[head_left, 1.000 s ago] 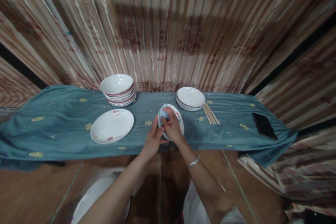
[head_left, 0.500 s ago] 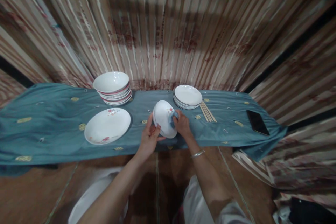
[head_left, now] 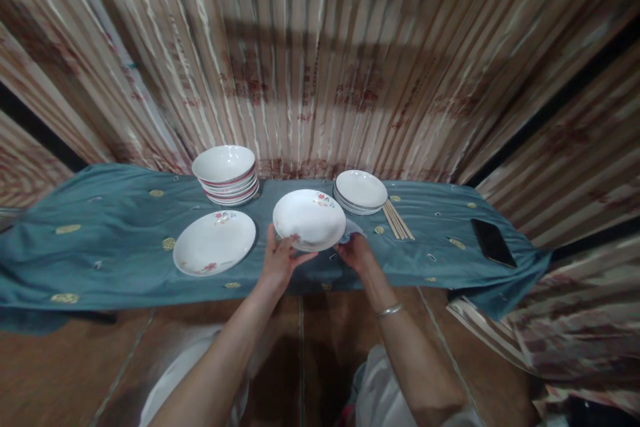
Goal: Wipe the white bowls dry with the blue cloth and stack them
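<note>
1. Head view gives me the flowered dish (head_left: pixel 307 217) held over the teal tablecloth (head_left: pixel 125 233), its white inner face and flower sprigs in sight
2. I see the left hand (head_left: pixel 280 259) grasping the dish by its near left edge
3. At the dish's right edge, the right hand (head_left: pixel 357 253) has its fingers closed on a pale blue cloth (head_left: pixel 353 229); I cannot tell how much of it reaches under the dish
4. A silver bangle (head_left: pixel 389 311) circles the right wrist, nearer the camera than the dish
5. Just behind the dish, to its right, I have a stack of plates (head_left: pixel 361 190), and farther right of the dish several chopsticks (head_left: pixel 398 221)
6. Left of the dish lies a large plate (head_left: pixel 215 243); behind and left of the dish stands a bowl-topped stack (head_left: pixel 227 177)
7. Well right of the dish, I make out a black phone (head_left: pixel 493 242)
</note>
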A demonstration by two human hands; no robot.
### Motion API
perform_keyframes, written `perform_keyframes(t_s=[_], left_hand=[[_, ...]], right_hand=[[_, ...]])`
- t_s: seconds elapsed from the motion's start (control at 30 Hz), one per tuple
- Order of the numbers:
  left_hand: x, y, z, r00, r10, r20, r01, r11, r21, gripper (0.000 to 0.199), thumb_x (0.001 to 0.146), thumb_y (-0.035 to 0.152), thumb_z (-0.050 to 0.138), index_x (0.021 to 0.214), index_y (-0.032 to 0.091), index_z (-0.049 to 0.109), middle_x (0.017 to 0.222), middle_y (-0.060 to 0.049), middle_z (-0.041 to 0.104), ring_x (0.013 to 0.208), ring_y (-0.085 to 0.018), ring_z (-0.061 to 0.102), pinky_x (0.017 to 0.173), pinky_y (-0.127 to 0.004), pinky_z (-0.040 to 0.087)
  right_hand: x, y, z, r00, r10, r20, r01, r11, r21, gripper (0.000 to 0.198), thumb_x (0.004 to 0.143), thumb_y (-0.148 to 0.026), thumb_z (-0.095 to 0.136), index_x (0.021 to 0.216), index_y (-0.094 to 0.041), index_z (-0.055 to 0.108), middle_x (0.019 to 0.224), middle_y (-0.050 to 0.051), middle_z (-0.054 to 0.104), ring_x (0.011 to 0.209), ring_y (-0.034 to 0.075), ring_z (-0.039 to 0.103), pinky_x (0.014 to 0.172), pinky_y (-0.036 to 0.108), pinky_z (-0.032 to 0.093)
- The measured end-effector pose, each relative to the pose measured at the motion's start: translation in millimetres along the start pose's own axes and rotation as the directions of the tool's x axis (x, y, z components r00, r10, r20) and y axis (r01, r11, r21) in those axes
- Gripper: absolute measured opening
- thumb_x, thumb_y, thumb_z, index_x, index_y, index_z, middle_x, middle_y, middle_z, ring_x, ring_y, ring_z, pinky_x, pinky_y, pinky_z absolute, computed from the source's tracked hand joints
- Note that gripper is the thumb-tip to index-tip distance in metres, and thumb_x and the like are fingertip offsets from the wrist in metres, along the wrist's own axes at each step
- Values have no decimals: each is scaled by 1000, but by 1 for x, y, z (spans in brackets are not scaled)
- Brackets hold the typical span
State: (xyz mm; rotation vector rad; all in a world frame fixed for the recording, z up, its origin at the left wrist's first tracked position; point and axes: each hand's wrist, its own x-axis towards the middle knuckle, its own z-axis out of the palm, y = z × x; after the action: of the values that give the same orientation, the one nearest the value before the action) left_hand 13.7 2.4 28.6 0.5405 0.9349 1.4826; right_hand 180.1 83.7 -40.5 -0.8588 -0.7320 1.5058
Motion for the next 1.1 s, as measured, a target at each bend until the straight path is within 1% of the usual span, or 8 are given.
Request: perform_keyframes(t_s=[0.2,0.47,0.63,0.77,0.83,0.9,1.0,1.1], left_hand=[[-4,-8,3,997,-58,49,59,998,-21,54,74,21,64,122,30,41,121,-5,58,86,-19,67,74,-50,59],[-2,-8,1,995,-86,46,84,995,56,64,71,13,59,131,28,41,117,-7,63,92,-22,66,70,-47,61],[2,-12,-3,993,-100,66,92,989,116,67,70,15,59,134,28,41,122,-9,60,96,-25,64,72,-52,59],[7,-14,-9,1000,18,-20,-11,950,311,79,75,27,62,145,28,26,145,-12,42,124,-32,50,94,-59,46],[5,-14,-12,968,245,45,-232,824,517,80,75,33,66,146,26,30,155,-12,28,140,-33,27,109,-56,29],[0,-15,-13,877,385,288,-472,578,666,73,73,37,70,140,25,42,157,-12,23,145,-32,9,114,-55,10],[-8,-19,-13,765,267,586,-644,292,707,56,75,35,69,129,27,56,150,-11,38,145,-31,14,112,-58,-5],[-12,-25,-10,742,172,648,-670,218,710,39,82,24,59,121,30,63,138,-8,54,140,-29,30,109,-58,-14]], right_hand=[[-14,-5,19,980,184,78,-193,973,124,25,77,-29,49,94,-24,67,85,0,74,89,20,68,82,37,55],[-32,-33,23,990,60,125,-59,998,-6,57,82,-66,36,115,-26,60,111,2,70,108,23,62,92,43,50],[-31,-32,18,993,118,30,-120,991,59,40,78,-48,54,109,-23,63,103,2,73,101,24,66,87,41,54],[-28,-27,15,979,193,-72,-185,977,106,34,77,-41,54,103,-21,64,92,3,75,94,25,68,85,42,55],[-27,-27,14,976,191,-101,-179,977,117,33,78,-40,53,102,-21,65,89,3,75,94,25,69,86,42,55],[-27,-28,15,980,170,-106,-156,979,130,33,78,-40,53,102,-21,65,91,3,75,94,24,69,88,41,55],[-30,-28,17,981,167,-102,-150,977,152,32,79,-39,53,102,-21,66,94,1,75,92,22,69,89,38,54],[-31,-25,21,981,173,-85,-160,976,148,32,80,-40,54,101,-21,67,94,1,75,88,20,70,85,36,56]])
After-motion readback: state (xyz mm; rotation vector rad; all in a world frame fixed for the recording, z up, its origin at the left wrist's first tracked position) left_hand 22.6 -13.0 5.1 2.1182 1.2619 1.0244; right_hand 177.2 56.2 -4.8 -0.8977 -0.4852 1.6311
